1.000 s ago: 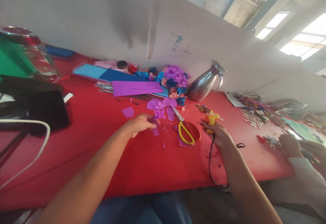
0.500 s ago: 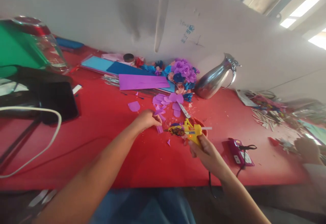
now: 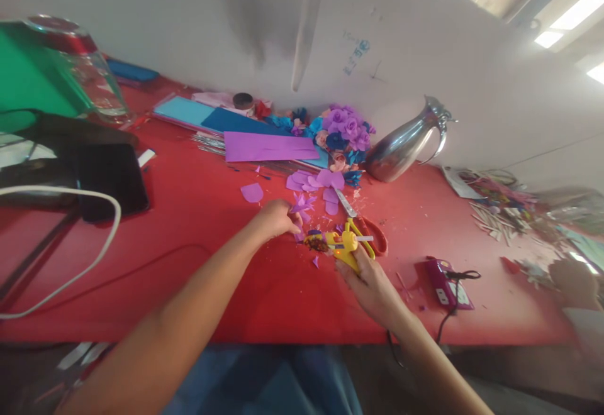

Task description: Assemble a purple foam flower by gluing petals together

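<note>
My left hand (image 3: 279, 219) pinches a small purple paper flower (image 3: 302, 204) above the red table (image 3: 264, 302). Wrapped round the handle of a yellow glue gun (image 3: 348, 245), my right hand (image 3: 365, 276) holds it with the nozzle pointing left, close to the fingers of my left hand. A small orange light shows on the gun. Purple paper petals (image 3: 330, 179) lie just behind the hands, and one loose petal (image 3: 251, 192) is to their left. Scissors (image 3: 377, 236) with red and yellow handles lie partly behind the glue gun.
Paper flowers (image 3: 346, 129) and a metal jug (image 3: 406, 148) stand by the wall. A purple sheet (image 3: 271, 148) lies over blue ones. At the left are a phone (image 3: 112, 182), cable and glass jar (image 3: 97, 85); at right, a magenta power box (image 3: 448, 283) and another person's hand (image 3: 573, 280).
My right hand has moved the glue gun left, nearer my left hand, uncovering more of the scissors' handles. The flower in my left hand shows more fully. The view has shifted slightly.
</note>
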A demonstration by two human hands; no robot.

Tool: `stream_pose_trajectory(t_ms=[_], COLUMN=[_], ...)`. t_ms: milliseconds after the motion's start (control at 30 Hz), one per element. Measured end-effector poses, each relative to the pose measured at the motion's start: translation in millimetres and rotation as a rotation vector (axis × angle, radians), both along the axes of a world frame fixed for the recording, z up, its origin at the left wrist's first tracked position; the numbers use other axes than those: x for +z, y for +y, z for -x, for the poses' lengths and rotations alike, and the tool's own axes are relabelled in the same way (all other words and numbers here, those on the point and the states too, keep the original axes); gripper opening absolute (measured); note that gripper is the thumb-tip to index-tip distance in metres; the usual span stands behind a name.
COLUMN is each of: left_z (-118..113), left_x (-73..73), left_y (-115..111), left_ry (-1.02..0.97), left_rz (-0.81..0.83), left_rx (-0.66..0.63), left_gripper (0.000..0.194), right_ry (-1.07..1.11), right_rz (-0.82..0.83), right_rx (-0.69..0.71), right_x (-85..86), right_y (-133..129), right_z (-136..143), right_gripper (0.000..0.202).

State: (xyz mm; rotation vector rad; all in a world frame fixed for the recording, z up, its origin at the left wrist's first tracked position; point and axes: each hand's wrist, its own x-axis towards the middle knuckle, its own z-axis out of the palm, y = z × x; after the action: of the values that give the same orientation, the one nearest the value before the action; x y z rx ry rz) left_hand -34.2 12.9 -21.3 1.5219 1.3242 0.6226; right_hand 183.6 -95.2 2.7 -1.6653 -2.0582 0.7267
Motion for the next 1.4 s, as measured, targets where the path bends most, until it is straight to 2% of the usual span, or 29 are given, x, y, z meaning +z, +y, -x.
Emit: stream_pose_trajectory(t_ms=[233,833,967,1167,1400], left_z=[0,-1,-1,-2,-2], left_x=[-6.1,-4.9,-2.5,3.8,5.0], left_y=[4,2,2,1,1], left_ry=[0.020,0.062,0.077,0.209,0.206], left_rz=[-0.005,-0.001,-0.014,0.007,0.010], left_rx=[-0.013,-0.008,-0.030,-0.082,-0.076], left_gripper=[0.014,0.013,0.013,0.014,0.013], right_ry=[0.012,-0.129,-0.112,-0.150,-0.199], right_rz=[0.006,-0.052,-0.070,-0.056,-0.087], right_rx=[0.002,-0.059,-0.038,-0.012,-0.033], right_x=[0.9,7.1,7.7,7.0,9.1], right_y=[0,-2,-3,-2,-2], right_z=[-1,-4,1,5,3], right_gripper=[0.021,0.027,0.023,0.026,0.020])
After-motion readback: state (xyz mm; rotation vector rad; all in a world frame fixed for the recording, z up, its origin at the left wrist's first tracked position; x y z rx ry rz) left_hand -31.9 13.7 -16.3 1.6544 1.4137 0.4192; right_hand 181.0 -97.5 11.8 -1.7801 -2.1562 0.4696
